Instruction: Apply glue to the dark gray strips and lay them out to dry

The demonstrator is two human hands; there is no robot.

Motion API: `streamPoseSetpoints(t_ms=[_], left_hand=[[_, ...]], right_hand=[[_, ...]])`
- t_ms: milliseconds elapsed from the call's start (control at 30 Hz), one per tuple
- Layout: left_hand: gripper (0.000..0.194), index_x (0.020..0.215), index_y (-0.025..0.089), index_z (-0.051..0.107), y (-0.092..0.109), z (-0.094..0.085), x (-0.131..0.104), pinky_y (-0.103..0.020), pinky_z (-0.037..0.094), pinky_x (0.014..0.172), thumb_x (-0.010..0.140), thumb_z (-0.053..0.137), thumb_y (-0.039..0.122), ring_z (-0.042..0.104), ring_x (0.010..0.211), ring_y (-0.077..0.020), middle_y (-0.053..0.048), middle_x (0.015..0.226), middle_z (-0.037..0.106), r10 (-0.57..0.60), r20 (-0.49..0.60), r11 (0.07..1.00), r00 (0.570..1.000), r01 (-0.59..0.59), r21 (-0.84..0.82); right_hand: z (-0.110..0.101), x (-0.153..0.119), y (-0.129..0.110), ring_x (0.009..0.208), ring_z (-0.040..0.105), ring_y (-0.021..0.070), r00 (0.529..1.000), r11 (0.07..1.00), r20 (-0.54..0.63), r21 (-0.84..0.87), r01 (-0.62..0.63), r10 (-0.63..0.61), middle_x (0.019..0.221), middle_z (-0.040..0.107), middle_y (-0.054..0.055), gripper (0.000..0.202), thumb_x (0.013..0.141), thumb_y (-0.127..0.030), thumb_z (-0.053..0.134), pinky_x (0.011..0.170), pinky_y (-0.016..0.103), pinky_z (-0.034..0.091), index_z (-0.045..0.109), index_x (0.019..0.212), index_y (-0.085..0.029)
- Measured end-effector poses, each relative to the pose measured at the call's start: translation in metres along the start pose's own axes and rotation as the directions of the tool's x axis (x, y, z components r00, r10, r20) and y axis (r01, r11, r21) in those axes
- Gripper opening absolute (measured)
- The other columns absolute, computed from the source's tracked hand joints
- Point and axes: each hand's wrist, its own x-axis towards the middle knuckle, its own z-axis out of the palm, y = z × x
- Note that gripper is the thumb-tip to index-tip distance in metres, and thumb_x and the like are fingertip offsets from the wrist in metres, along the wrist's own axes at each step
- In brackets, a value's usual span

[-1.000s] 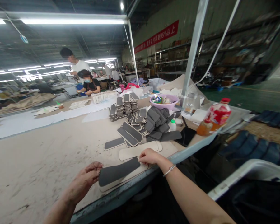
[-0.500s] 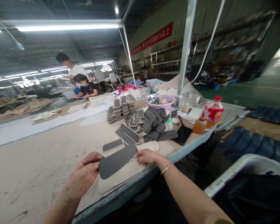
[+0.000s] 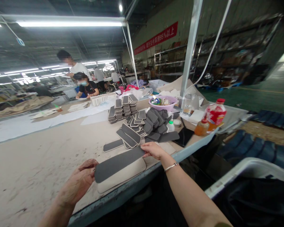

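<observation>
A long dark grey panel (image 3: 118,162) with rounded corners is stretched between my two hands. My left hand (image 3: 84,176) pinches its near left end. At the far right end, my right hand (image 3: 153,150) grips it between thumb and fingers. Beneath the panel lies a larger cream panel (image 3: 125,175) on the table, partly covered. Just beyond are several grey pieces with cream borders (image 3: 129,135), lying loosely over one another. A heap of plain dark grey pieces (image 3: 156,121) sits to their right.
Stacks of bordered pieces (image 3: 123,107) stand further back. A purple basin (image 3: 164,104), a green-capped bottle (image 3: 170,126), a black tablet-like slab (image 3: 184,137) and a red-labelled jug (image 3: 215,113) line the right side. A metal post (image 3: 190,47) rises there. Co-workers (image 3: 85,85) are across the table.
My right hand has moved up onto the grey panel's right end and now grips it. The panel has shifted slightly left and lies straighter over the cream one.
</observation>
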Motion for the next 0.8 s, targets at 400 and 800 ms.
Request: streamPoseSetpoints(t_ms=[400,800], left_hand=[[0.032,0.077,0.017,0.062,-0.04,-0.045,0.017,-0.021,0.045,0.059,0.052,0.076,0.03,0.057,0.063,-0.0118,0.0,0.07,0.062,-0.194,-0.251,0.874,0.948,0.284,0.395],[0.024,0.074,0.018,0.056,-0.08,-0.06,0.037,-0.02,0.028,0.044,0.053,0.062,0.027,0.042,0.042,-0.0089,0.006,0.048,0.049,-0.225,-0.274,0.798,0.935,0.339,0.499]], right_hand=[[0.003,0.007,0.021,0.05,0.053,0.0084,0.997,0.828,-0.035,-0.556,-0.071,0.062,0.052,0.059,-0.002,0.01,0.071,-0.023,0.067,0.05,0.016,0.039,0.069,0.065,-0.015],[0.013,0.008,0.014,0.05,0.053,0.0118,0.991,0.553,-0.1,-0.823,-0.134,0.09,0.052,0.06,0.0,0.017,0.07,-0.03,0.066,0.048,0.021,0.033,0.07,0.059,-0.018]])
